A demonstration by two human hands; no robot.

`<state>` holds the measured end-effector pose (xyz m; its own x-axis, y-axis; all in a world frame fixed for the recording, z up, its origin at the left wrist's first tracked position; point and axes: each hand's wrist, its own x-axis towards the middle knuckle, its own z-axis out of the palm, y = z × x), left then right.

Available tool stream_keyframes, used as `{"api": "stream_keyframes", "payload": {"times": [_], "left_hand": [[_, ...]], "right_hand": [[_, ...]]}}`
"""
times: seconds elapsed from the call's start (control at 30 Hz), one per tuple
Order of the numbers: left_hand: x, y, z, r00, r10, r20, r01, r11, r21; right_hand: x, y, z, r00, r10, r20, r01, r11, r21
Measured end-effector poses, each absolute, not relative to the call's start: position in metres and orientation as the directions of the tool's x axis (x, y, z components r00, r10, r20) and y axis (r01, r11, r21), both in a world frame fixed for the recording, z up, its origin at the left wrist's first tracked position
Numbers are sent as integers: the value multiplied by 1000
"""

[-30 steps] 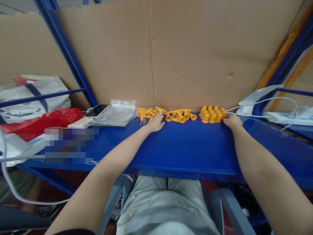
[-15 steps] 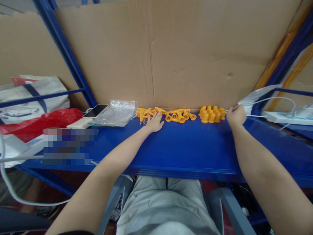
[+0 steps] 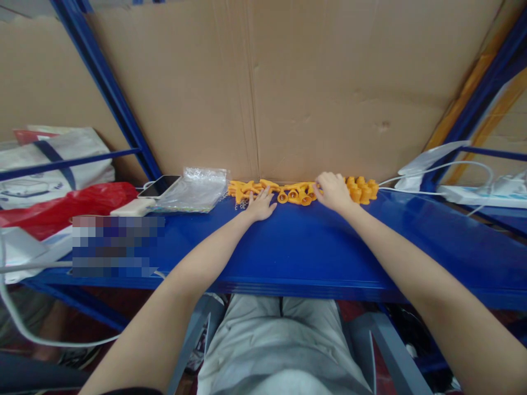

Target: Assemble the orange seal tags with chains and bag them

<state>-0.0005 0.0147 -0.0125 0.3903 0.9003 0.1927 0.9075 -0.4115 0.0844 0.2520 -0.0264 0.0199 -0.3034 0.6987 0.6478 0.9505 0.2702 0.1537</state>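
Orange plastic parts lined the cardboard-backed tabletop; left hand lay flat and open, right hand curled loosely over them, apparently sorting

- Big sheet of brown cardboard stands as the back wall, creased down the middle and a bit dented on the right.
- Blue metal shelf runs the full width as the work surface — glossy, picks up soft overhead light.
- Slanted blue frame posts on the left, another blue post on the right next to a wooden beam.
- Grey metal legs under the shelf, dark reddish floor below — pretty dim down there.
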Motion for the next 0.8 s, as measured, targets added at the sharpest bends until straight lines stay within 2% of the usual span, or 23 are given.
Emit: {"api": "stream_keyframes", "payload": {"times": [0.03, 0.1, 0.23, 0.4, 0.53, 0.8], "left_hand": [[0, 14, -12, 387, 903, 185, 910, -407, 82], [0, 13, -12, 385, 906, 174, 913, -402, 75], [1, 13, -12, 383, 906, 179, 913, -401, 75], [0, 16, -15, 399, 896, 195, 902, -422, 94], [0, 16, -16, 402, 890, 214, 898, -428, 96], [1, 13, -14, 391, 898, 201, 907, -413, 80]], "right_hand": [[241, -28, 15, -406, 706, 580, 913, 329, 239], [221, -31, 9, -539, 707, 458, 842, 427, 331], [192, -32, 8, -605, 683, 410, 797, 512, 322], [168, -19, 11, -576, 744, 338, 817, 506, 277], [155, -9, 10, -506, 820, 269, 855, 436, 280], [150, -7, 7, -308, 891, 333, 942, 238, 235]]}}
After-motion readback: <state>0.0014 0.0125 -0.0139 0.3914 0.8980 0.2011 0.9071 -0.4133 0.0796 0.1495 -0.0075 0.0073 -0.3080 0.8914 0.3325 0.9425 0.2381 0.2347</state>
